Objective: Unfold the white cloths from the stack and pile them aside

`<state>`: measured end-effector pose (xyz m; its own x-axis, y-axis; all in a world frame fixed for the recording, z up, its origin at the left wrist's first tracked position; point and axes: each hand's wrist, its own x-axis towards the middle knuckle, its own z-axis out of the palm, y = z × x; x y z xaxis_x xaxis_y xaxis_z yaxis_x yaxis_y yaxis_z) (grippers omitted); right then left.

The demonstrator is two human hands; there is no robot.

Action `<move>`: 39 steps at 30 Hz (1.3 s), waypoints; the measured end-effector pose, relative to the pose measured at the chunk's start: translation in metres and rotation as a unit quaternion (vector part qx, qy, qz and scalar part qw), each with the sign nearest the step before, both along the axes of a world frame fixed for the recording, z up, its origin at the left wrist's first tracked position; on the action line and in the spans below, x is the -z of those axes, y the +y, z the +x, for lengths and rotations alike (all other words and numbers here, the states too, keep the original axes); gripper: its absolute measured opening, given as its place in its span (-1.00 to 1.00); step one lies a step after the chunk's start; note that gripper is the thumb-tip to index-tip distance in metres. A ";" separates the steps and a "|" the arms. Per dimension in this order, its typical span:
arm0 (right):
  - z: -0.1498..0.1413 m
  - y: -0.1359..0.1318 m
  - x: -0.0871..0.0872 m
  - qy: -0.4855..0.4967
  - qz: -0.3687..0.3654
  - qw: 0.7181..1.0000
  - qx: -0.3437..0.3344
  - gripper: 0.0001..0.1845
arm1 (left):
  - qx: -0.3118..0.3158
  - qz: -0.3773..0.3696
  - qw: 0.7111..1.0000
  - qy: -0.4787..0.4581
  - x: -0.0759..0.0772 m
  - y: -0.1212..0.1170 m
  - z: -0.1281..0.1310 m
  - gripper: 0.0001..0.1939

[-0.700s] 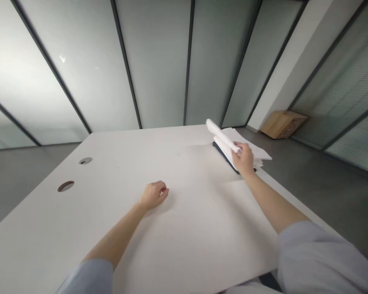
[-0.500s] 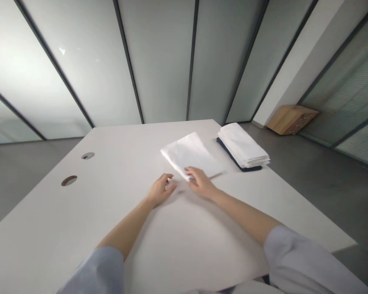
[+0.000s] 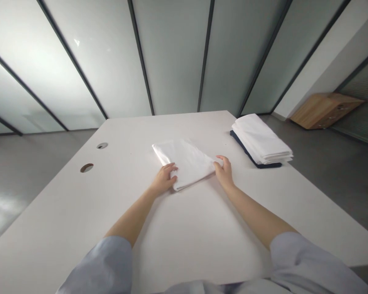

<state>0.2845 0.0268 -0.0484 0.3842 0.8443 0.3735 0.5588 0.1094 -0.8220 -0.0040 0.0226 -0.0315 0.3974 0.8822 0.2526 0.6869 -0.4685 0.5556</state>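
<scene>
A folded white cloth (image 3: 190,161) lies on the white table in front of me, one corner pointing toward me. My left hand (image 3: 164,179) rests at its left near edge, fingertips and thumb apart on the fabric. At the right corner, my right hand (image 3: 224,170) has the cloth's tip between thumb and fingers; the underside of this hold is hidden. To the right, a stack of folded white cloths (image 3: 262,139) sits on a dark navy folded piece (image 3: 268,165).
The white table (image 3: 184,237) has two round holes on its left, a nearer one (image 3: 86,168) and a farther one (image 3: 102,145). Frosted glass panels (image 3: 174,57) stand behind it. A wooden cabinet (image 3: 322,110) stands on the floor at the far right.
The cloth has turned and lies flatter. My left hand has come onto its left edge, while my right hand has gone from the near corner to the right corner. The view has shifted left.
</scene>
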 end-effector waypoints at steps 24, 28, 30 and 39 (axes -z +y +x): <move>-0.026 -0.018 0.005 -0.007 -0.026 0.968 -0.250 -0.27 | -0.201 -0.073 0.960 -0.182 0.005 0.006 0.000 -0.46; -0.030 -0.016 0.004 -0.232 -0.104 0.937 -0.238 -0.34 | -0.320 -0.107 0.814 -0.472 0.012 0.030 -0.021 -0.42; -0.036 -0.021 -0.001 -0.318 -0.122 0.913 -0.226 -0.44 | -0.370 -0.068 0.798 -0.471 0.013 0.039 -0.036 -0.48; -0.052 -0.049 -0.041 -0.430 -0.098 0.874 -0.203 -0.68 | -0.339 0.108 0.935 0.009 0.000 0.015 -0.035 -0.58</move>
